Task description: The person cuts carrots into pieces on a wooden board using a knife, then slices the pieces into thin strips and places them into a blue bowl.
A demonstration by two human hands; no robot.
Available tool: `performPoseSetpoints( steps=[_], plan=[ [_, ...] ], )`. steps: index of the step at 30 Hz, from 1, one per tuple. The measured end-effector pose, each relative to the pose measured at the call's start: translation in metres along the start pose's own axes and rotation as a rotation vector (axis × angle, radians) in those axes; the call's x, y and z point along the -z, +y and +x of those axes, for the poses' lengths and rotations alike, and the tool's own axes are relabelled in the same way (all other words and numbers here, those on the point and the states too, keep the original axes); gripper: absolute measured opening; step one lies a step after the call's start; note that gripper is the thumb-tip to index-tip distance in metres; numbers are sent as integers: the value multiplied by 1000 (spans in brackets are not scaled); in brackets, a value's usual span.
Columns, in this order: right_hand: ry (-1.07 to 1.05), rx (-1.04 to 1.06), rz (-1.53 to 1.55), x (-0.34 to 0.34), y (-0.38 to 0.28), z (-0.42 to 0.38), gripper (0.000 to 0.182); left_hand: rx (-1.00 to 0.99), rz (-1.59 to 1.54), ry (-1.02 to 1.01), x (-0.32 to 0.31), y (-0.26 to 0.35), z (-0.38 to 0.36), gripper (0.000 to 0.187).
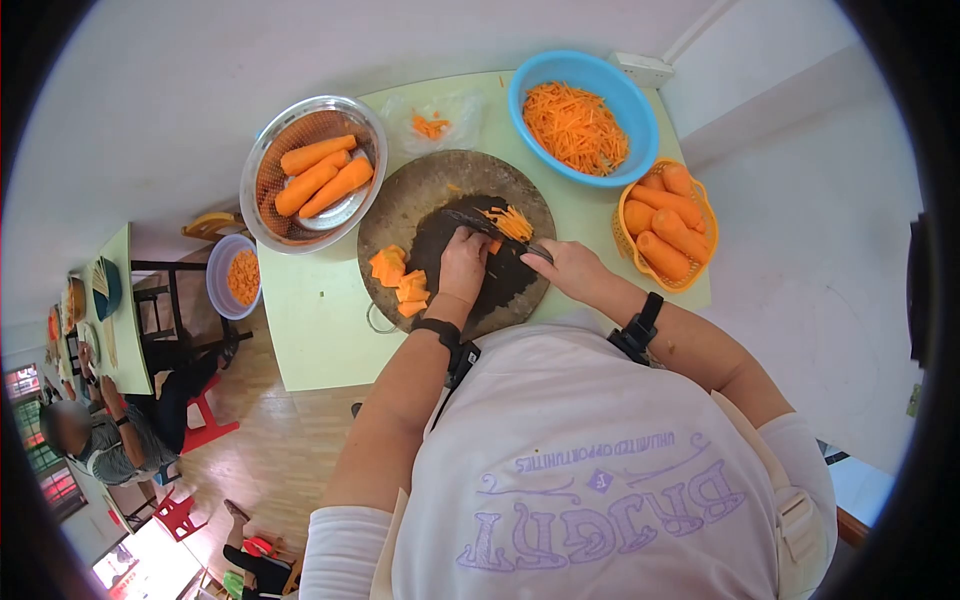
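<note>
My right hand (572, 272) is closed round the handle of a kitchen knife (478, 222), its dark blade lying across the round chopping board (400, 210). My left hand (463, 264) is closed, with curled fingertips against the near side of the blade. A bit of carrot (495, 246) shows beside those fingers; the rest of what they press on is hidden. Thin carrot strips (512, 222) lie on the far side of the blade. Left of my left hand, several flat carrot slices (399, 278) rest in a loose pile on the board.
A blue basin (640, 125) of carrot shreds stands at the back right, near a yellow basket (708, 240) of carrots. A metal bowl (250, 190) with carrots is at left, beside a plastic bag (460, 118). A lilac tub (218, 280) stands lower left; another person (135, 440) sits beyond.
</note>
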State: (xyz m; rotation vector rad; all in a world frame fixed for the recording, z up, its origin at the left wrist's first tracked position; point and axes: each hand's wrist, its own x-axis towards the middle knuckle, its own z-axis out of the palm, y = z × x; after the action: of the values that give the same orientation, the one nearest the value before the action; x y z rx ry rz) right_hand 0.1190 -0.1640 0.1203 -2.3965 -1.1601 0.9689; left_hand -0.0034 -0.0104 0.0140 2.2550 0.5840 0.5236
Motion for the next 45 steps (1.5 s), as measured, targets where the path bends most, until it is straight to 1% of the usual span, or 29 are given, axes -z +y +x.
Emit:
performPoseSetpoints(
  steps=[3,5,9,12,15,17,20,30,32,33,36,39,41,45],
  plan=[
    [14,-1,-36,-7,4,7,54,3,-7,1,1,1,0,9],
    [94,27,-38,-17,5,14,55,-1,-7,-3,2,1,1,10],
    [89,30,-20,-19,12,16,56,-18,-44,0,3,-1,0,10],
    [108,73,8,-19,13,16,56,-22,-38,6,2,-2,0,8],
    [86,76,9,-12,8,9,54,-24,-25,7,4,0,0,8],
    [18,20,60,-2,1,2,53,-11,-12,-13,3,-1,0,8],
    [9,-7,57,-2,3,-1,51,4,2,-29,3,-1,0,9],
    [22,19,-30,-12,5,10,55,5,-1,-7,2,1,-1,8],
    [101,33,-28,-16,1,10,56,-7,-6,18,2,0,-1,7],
    [101,29,-25,-17,2,9,56,-19,-15,44,1,0,-2,7],
    [110,53,7,-16,3,10,55,-12,-4,30,-1,-1,-3,6],
    [91,43,15,-11,0,8,54,-18,25,7,1,-2,-3,8],
    [60,55,74,-8,1,5,54,-5,19,-8,2,-1,-2,9],
    [44,16,32,-5,0,0,55,4,5,-12,1,-1,-2,9]
  ],
)
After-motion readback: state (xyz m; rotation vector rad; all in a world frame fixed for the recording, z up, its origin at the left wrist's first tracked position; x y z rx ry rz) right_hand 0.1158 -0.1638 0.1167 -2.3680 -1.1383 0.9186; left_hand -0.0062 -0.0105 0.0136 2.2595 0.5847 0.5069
